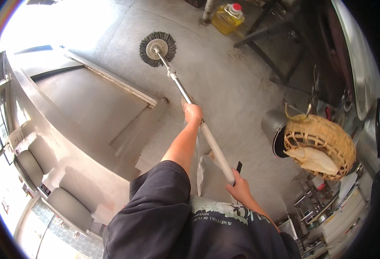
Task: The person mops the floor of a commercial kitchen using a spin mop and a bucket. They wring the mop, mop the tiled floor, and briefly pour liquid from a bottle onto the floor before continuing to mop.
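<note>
A round-headed spin mop (180, 85) reaches from my body out to the grey tiled floor. Its dark grey strands (143, 53) fan out around a pale disc and rest on the floor at the top of the view. My left hand (193, 112) is wrapped around the metal part of the pole, about midway along. Around the end of the pale handle grip (219, 153), close to my waist, my right hand (241, 187) is closed. A short black strip sticks up beside the right hand.
A smooth metal-looking counter (89, 155) curves along the left. A yellow oil jug (228, 18) with a red cap stands near a dark metal frame (267, 58). At right, a wicker basket (322, 136) overlaps a dark bucket (269, 121). Cluttered shelving (332, 207) lies at lower right.
</note>
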{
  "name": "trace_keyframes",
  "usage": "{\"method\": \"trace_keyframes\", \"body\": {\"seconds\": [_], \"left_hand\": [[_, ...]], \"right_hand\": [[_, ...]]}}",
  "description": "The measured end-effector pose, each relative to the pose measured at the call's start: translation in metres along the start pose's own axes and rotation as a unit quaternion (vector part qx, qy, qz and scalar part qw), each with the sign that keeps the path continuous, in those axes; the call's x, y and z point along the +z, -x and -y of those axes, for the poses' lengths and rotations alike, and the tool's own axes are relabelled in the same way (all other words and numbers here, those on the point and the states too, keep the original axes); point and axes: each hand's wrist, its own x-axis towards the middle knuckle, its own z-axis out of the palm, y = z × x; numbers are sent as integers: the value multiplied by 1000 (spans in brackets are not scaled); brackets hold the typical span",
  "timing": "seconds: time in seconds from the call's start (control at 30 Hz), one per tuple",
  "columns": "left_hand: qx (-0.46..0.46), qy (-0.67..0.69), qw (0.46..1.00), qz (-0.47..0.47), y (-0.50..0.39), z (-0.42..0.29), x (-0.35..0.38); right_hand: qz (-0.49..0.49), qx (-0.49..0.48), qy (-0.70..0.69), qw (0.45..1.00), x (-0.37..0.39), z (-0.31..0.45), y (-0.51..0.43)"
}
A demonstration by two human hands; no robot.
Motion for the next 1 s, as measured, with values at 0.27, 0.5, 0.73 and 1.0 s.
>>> {"method": "trace_keyframes", "body": {"seconds": [0.27,0.5,0.73,1.0], "left_hand": [[22,-17,991,130,137,184,120],[53,-70,964,251,245,334,161],[162,-138,965,155,146,287,156],[231,-154,955,105,53,116,138]], "right_hand": [[-48,39,-25,998,37,-202,147],[-36,120,-64,990,104,-305,279],[-37,94,-104,990,128,-249,199],[-161,15,-285,945,140,-165,84]]}}
